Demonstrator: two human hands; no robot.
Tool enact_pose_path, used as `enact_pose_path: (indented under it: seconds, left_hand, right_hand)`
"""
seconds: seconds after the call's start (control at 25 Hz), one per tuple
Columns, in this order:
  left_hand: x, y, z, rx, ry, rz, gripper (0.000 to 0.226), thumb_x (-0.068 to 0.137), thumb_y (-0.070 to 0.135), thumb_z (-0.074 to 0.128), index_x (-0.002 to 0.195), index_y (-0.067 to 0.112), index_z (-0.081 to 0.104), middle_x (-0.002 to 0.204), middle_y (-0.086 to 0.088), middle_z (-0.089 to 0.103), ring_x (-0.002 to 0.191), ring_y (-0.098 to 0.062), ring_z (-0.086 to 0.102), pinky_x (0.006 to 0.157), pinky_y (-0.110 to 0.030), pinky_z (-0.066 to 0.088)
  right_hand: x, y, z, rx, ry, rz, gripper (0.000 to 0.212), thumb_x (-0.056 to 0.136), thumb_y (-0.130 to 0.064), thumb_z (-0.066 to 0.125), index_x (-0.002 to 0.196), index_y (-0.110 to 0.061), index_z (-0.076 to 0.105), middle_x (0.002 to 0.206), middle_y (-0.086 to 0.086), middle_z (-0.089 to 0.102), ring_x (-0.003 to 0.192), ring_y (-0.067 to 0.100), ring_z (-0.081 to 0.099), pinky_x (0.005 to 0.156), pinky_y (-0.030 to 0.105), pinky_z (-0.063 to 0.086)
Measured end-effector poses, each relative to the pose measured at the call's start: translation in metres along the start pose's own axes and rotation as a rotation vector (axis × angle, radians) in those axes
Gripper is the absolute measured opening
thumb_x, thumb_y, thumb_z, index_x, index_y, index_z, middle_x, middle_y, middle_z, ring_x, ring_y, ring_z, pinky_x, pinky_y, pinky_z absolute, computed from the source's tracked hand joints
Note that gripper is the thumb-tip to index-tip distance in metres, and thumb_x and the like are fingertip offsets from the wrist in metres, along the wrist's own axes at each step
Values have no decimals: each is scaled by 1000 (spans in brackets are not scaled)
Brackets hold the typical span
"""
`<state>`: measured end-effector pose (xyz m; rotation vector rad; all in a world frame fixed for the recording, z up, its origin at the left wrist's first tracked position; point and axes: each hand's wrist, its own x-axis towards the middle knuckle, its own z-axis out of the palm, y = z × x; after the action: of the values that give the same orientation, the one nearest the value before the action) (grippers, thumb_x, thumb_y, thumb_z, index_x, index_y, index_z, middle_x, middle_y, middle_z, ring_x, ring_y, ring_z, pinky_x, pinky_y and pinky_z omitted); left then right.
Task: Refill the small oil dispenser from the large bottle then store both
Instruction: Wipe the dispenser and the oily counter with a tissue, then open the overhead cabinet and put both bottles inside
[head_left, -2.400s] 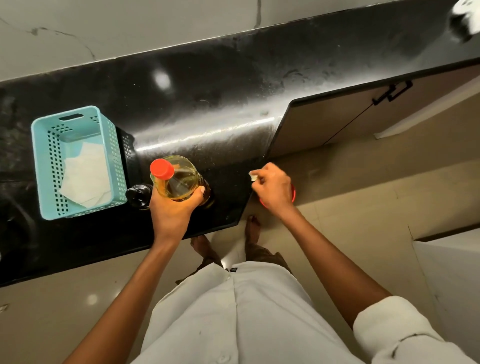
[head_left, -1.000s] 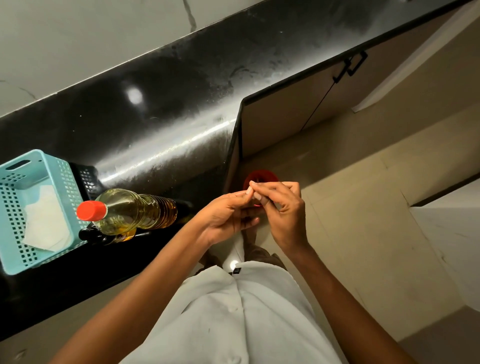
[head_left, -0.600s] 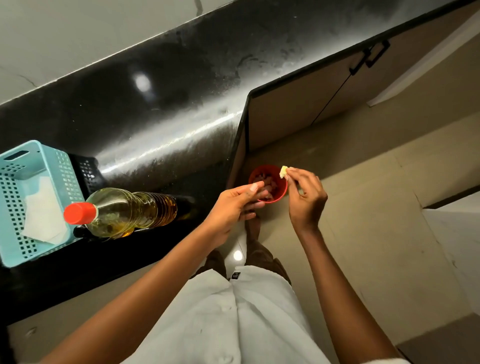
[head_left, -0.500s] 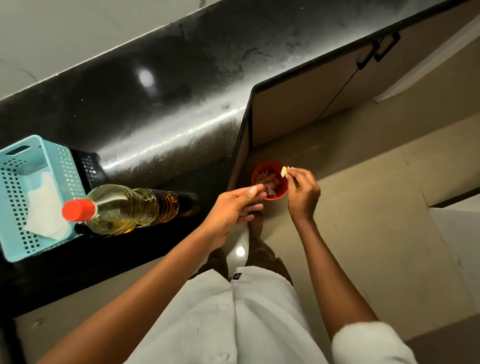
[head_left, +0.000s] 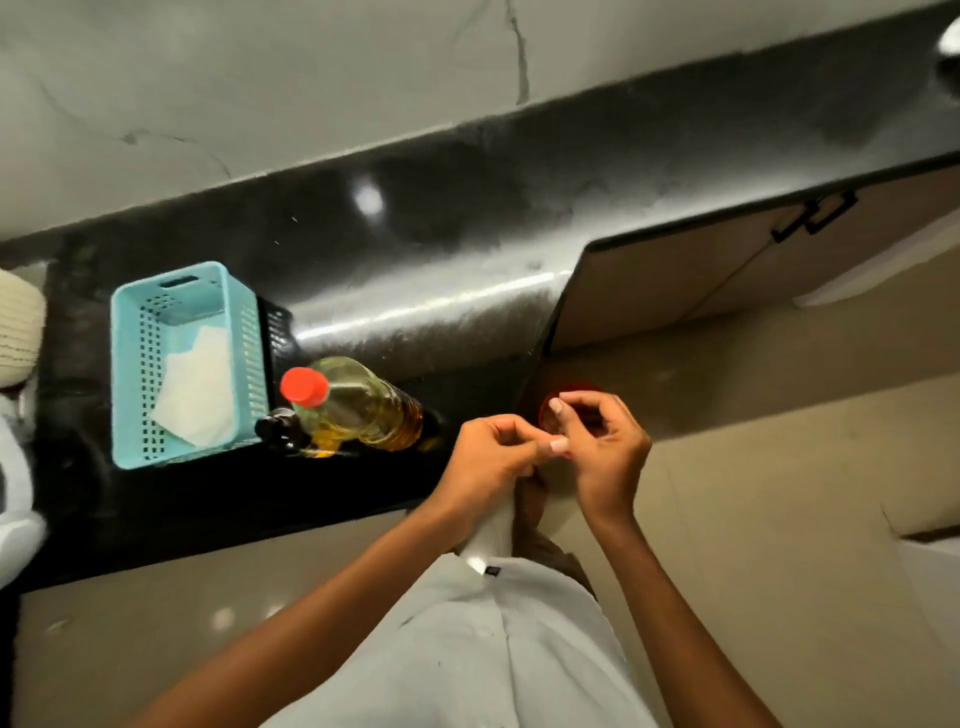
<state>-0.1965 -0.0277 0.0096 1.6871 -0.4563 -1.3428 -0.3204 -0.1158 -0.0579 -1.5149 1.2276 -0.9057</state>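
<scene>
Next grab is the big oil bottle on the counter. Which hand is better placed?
Left, probably. The left hand sits at the corner of the counter, on the side of the large bottle. The right hand is farther out, over the red bin on the floor. Their fingertips touch.

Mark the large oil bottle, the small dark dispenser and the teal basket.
large oil bottle (head_left: 363, 410): head view, on its clear body.
small dark dispenser (head_left: 280, 428): head view, on its dark top.
teal basket (head_left: 130, 364): head view, on its left wall.
</scene>
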Motion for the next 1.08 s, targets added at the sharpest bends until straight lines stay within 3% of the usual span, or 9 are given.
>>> enact_pose_path:
  seconds: [0.08, 0.24, 0.48, 0.64, 0.8, 0.96, 1.08]
  left_hand:
    - [-21, 26, -13, -48, 26, 162, 16, 91, 19, 86, 89, 7, 78, 91, -16, 80, 84, -16, 76, 76, -29, 63]
    - [-74, 62, -58, -56, 106, 385, 23, 94, 45, 78, 85, 23, 75, 86, -14, 76, 82, -21, 72, 73, -32, 59]
    - [-166, 68, -125, -159, 249, 525, 12, 95, 32, 83, 98, 24, 73, 91, -11, 77, 82, -28, 77, 72, -37, 65]
    - [-175, 119, -185, -127, 288, 663, 26, 89, 39, 76, 105, 19, 73, 94, -8, 81, 83, -26, 80, 73, -34, 67]
    - [-159, 239, -230, -137, 303, 876, 28, 102, 44, 72, 110, 18, 71, 102, -2, 82, 91, -27, 81, 79, -38, 68]
    - [-164, 337, -255, -425, 305, 857, 35, 108, 38, 64, 126, 8, 69, 113, -12, 78, 88, -25, 80, 71, -32, 68]
    - [-155, 352, -266, -712, 210, 677, 34, 105, 43, 68, 111, 10, 66, 114, -17, 70, 94, -34, 76, 77, -44, 68]
  right_hand:
    - [1, -64, 16, 173, -99, -63, 12, 94, -7, 78, 105, -13, 80, 101, -2, 77, 94, 21, 75, 82, 38, 61]
    - [-8, -150, 50, 277, -270, -151, 18, 96, -5, 75, 112, -13, 81, 105, -1, 79, 100, 23, 76, 89, 50, 62]
    - [-80, -233, 70, 338, -363, -371, 16, 89, -2, 80, 104, -7, 80, 98, 0, 79, 93, 24, 77, 82, 31, 62]
    - [-77, -301, 108, 336, -356, -563, 15, 88, -6, 78, 102, -10, 80, 95, -2, 80, 90, 21, 78, 78, 27, 63]
    - [-33, -419, 140, 407, -213, -710, 16, 91, -5, 79, 105, -11, 81, 97, -3, 81, 93, 19, 78, 84, 29, 63]
    - [2, -512, 164, 755, -184, -524, 11, 93, -14, 81, 103, -11, 78, 92, 2, 79, 84, 14, 75, 77, 28, 62]
    - [29, -521, 184, 978, -212, -271, 12, 89, -16, 85, 92, -12, 73, 78, 2, 69, 71, 12, 63, 69, 28, 55]
